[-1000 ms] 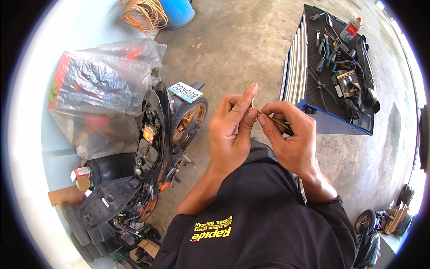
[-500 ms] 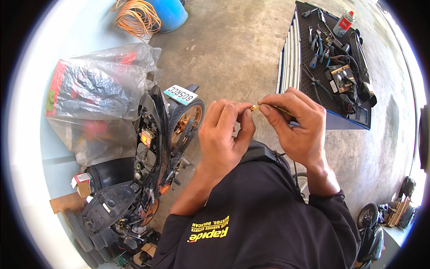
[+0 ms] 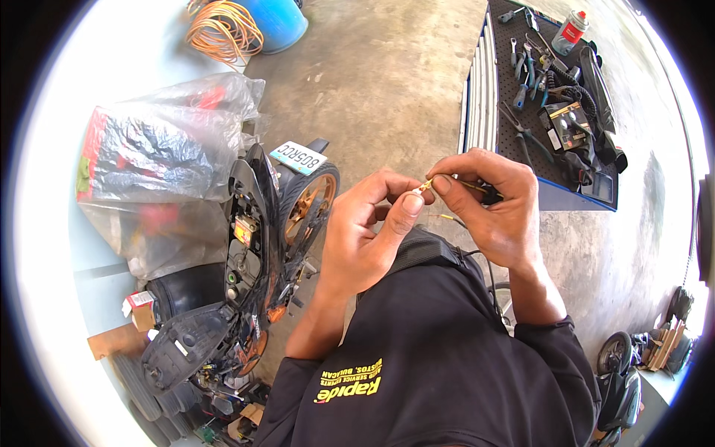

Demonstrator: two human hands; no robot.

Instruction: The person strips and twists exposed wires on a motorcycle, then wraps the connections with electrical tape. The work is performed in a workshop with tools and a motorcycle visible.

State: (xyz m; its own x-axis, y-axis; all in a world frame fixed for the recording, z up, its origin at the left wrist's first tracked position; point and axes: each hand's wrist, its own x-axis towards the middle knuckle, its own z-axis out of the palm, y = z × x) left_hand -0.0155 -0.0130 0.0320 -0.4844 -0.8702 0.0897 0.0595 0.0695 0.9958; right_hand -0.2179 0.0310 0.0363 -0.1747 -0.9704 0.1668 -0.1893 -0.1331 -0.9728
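Observation:
My left hand (image 3: pixel 369 231) pinches a small brass-coloured piece (image 3: pixel 423 185) between thumb and fingers; a pale bit shows at its lower end. My right hand (image 3: pixel 497 208) pinches a thin yellow wire (image 3: pixel 465 185) that meets that piece, with the fingertips of both hands close together. A second wire end (image 3: pixel 447 217), yellowish with a reddish tip, hangs below them from a black cable (image 3: pixel 488 272). A dark textured pad (image 3: pixel 406 255) lies under my hands, beside my black shirt.
A motorcycle (image 3: pixel 257 246) stands at the left by plastic-covered items (image 3: pixel 171 149), tyres (image 3: pixel 134 387), a blue barrel (image 3: pixel 279 22) and coiled orange cord (image 3: pixel 220 37). A blue tool cart (image 3: pixel 521 130) with pliers and a spray can (image 3: pixel 570 32) stands front right. More motorcycle parts (image 3: pixel 618 380) sit lower right.
My left hand has shifted down and left, its thumb now lower against the brass piece. My right hand has risen slightly. The loose wire end has come into view beneath them.

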